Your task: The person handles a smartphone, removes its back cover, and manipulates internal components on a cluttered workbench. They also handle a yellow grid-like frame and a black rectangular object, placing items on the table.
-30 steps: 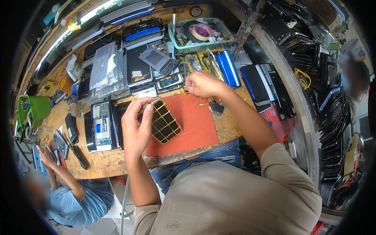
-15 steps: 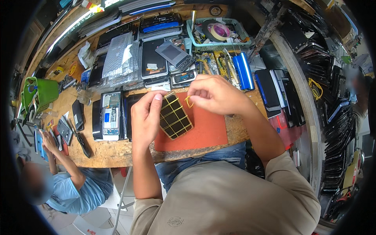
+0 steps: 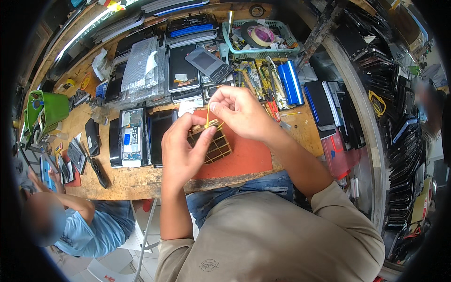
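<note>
The left hand [image 3: 181, 152] gripped a dark phone [image 3: 211, 143] crossed by yellow rubber bands, fingers curled round its left edge, holding it above the red mat [image 3: 244, 157] near the worktop's [image 3: 131, 181] front edge. The phone's long axis ran roughly from the front edge toward the back, tilted a little leftward at its far end, with its broad face upward. The right hand [image 3: 239, 113] hovered at the phone's far end, thumb and forefinger pinched shut on a yellow band [image 3: 208, 123] stretched up from it. The mat's right half lay bare; to the left a row of phones [image 3: 131, 136] crowded close, and tools [image 3: 263, 80] and a green basket [image 3: 286, 40] filled the back.
</note>
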Action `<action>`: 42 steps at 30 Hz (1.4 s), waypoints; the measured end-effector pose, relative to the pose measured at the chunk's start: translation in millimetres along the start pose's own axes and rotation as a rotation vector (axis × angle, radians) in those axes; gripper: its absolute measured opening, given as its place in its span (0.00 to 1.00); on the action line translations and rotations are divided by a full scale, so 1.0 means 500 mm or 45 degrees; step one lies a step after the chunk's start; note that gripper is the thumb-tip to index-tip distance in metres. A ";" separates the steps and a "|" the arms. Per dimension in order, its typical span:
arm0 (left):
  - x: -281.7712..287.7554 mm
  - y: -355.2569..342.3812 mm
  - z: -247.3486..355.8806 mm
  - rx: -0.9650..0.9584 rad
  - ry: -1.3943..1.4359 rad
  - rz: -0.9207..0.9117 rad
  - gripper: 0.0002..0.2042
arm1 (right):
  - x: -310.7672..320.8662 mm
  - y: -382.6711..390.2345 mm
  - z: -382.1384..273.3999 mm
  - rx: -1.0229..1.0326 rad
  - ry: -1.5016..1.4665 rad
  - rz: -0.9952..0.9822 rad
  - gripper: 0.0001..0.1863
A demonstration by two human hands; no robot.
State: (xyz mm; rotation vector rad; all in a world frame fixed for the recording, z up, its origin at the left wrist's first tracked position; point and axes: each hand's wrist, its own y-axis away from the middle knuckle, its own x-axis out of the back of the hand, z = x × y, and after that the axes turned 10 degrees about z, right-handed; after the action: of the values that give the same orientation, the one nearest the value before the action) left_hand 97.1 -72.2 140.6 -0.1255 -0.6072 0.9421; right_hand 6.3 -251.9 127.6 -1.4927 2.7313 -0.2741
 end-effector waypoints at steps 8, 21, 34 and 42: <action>0.081 0.043 -0.101 0.440 0.473 0.330 0.08 | -0.003 0.172 0.119 -0.106 0.647 0.008 0.06; 0.051 0.030 -0.078 0.281 0.599 0.137 0.11 | -0.006 0.177 0.099 -0.074 0.153 -0.211 0.26; 0.047 0.052 -0.019 0.176 0.450 0.052 0.10 | -0.008 0.184 0.119 0.086 0.337 -0.137 0.12; 0.035 0.055 -0.011 0.090 0.329 0.150 0.06 | -0.009 0.189 0.115 0.071 0.360 -0.129 0.13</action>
State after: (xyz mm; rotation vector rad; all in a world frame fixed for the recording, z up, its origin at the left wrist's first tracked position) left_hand 88.0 -41.2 134.1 -0.2183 -0.3302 1.0404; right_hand -64.2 -206.6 55.2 -1.6984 2.8284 -0.6025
